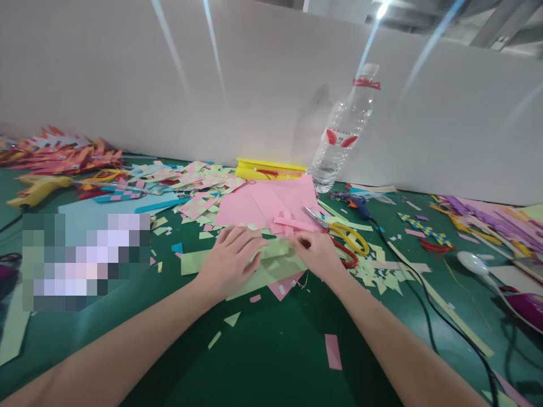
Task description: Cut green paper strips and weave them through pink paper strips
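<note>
My left hand (233,257) lies over a light green paper strip (193,262), its fingers stretched out and slightly apart. At the strip's right end, the fingers of my right hand (318,254) are curled in a pinch on the light green paper. Another light green strip (258,282) lies beneath, slanting toward me. Just beyond my right fingertips, crossed pink paper strips (287,220) rest on a pink sheet (237,203). Scissors (350,237) with yellow and red handles lie beside my right hand, their blades pointing away to the left.
A plastic bottle (339,141) leans against the white partition beside a yellow tray (250,169). A yellow glue gun (38,189) lies left; a blue one (358,206) with a black cable lies right. Woven paper pieces (201,181) and scraps (382,277) litter the green table.
</note>
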`<action>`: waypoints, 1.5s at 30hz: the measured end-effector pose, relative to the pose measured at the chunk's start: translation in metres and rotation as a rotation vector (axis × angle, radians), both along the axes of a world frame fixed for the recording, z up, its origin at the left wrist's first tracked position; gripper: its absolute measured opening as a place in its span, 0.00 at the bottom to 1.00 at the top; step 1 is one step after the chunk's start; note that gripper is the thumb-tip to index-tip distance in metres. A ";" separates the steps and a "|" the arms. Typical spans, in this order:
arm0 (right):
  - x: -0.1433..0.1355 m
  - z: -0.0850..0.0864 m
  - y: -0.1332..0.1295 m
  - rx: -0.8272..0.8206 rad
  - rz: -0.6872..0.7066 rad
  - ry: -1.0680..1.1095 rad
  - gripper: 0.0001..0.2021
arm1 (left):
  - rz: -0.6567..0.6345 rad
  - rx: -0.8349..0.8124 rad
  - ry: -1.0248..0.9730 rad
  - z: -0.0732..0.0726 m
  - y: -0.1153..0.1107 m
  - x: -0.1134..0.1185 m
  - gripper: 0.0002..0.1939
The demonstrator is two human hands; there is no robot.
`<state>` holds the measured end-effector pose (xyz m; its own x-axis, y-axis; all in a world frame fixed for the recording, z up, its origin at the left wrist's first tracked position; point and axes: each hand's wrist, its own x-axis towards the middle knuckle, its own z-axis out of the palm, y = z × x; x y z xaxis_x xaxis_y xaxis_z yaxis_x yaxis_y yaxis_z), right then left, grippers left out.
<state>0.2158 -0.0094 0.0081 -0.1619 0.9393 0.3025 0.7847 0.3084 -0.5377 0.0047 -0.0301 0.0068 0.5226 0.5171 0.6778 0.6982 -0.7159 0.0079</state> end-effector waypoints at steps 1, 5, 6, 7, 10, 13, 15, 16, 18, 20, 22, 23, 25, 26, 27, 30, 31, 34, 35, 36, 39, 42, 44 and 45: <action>0.000 0.002 0.000 0.039 -0.021 -0.066 0.25 | -0.015 -0.055 0.032 -0.001 0.001 0.001 0.10; 0.008 0.016 -0.004 0.238 -0.086 -0.218 0.23 | -0.045 -0.196 0.071 -0.004 0.006 -0.002 0.11; 0.013 0.020 -0.005 0.306 -0.109 -0.258 0.22 | -0.059 -0.223 0.075 -0.005 0.007 -0.003 0.11; 0.018 0.023 -0.006 0.355 -0.114 -0.289 0.20 | -0.079 -0.243 0.078 -0.005 0.008 -0.005 0.12; 0.041 0.023 -0.006 0.369 -0.154 -0.237 0.15 | -0.144 -0.277 0.088 -0.007 0.009 -0.006 0.13; 0.065 0.010 -0.003 0.310 -0.180 -0.296 0.13 | -0.173 -0.302 0.119 -0.007 0.010 -0.004 0.14; 0.077 -0.001 0.000 0.221 -0.204 -0.332 0.16 | -0.188 -0.339 0.159 -0.007 0.010 -0.003 0.15; 0.081 -0.005 0.001 0.183 -0.207 -0.345 0.18 | -0.196 -0.362 0.182 -0.007 0.010 -0.003 0.15; 0.086 -0.011 0.004 0.152 -0.233 -0.367 0.19 | -0.205 -0.406 0.220 -0.006 0.010 -0.002 0.17; 0.089 -0.012 0.005 0.134 -0.271 -0.405 0.20 | -0.207 -0.442 0.242 -0.006 0.010 -0.002 0.18; 0.092 -0.012 0.006 0.090 -0.291 -0.451 0.21 | -0.205 -0.478 0.260 -0.006 0.011 -0.003 0.19; 0.093 -0.012 0.006 0.064 -0.290 -0.466 0.22 | -0.208 -0.495 0.269 -0.006 0.012 -0.003 0.19; 0.095 -0.012 0.007 0.026 -0.287 -0.467 0.22 | -0.216 -0.519 0.282 -0.007 0.012 -0.003 0.20; 0.096 -0.012 0.008 0.017 -0.290 -0.452 0.22 | -0.220 -0.525 0.287 -0.007 0.013 -0.003 0.20; 0.097 -0.012 0.008 0.010 -0.297 -0.431 0.21 | -0.220 -0.526 0.289 -0.007 0.013 -0.003 0.21; 0.096 -0.010 0.008 -0.004 -0.307 -0.366 0.21 | -0.179 -0.512 0.292 -0.008 0.012 -0.003 0.20; 0.095 -0.009 0.007 -0.001 -0.311 -0.356 0.21 | -0.162 -0.505 0.296 -0.007 0.012 -0.003 0.20; 0.093 -0.002 0.004 0.034 -0.354 -0.341 0.21 | -0.128 -0.463 0.318 -0.006 0.013 -0.006 0.19; 0.092 0.000 0.003 0.053 -0.372 -0.323 0.22 | -0.119 -0.447 0.323 -0.005 0.014 -0.007 0.19; 0.092 0.002 0.003 0.072 -0.383 -0.292 0.22 | -0.111 -0.435 0.324 -0.004 0.015 -0.008 0.18; 0.092 0.007 0.003 0.137 -0.384 -0.152 0.22 | -0.099 -0.429 0.301 -0.003 0.019 -0.011 0.18; 0.093 0.011 0.004 0.218 -0.340 -0.108 0.23 | -0.107 -0.448 0.251 -0.003 0.022 -0.012 0.18; 0.094 0.014 0.003 0.235 -0.261 -0.142 0.23 | -0.105 -0.462 0.230 -0.005 0.024 -0.012 0.19; 0.094 0.016 0.002 0.222 -0.207 -0.161 0.22 | -0.103 -0.470 0.229 -0.006 0.024 -0.013 0.19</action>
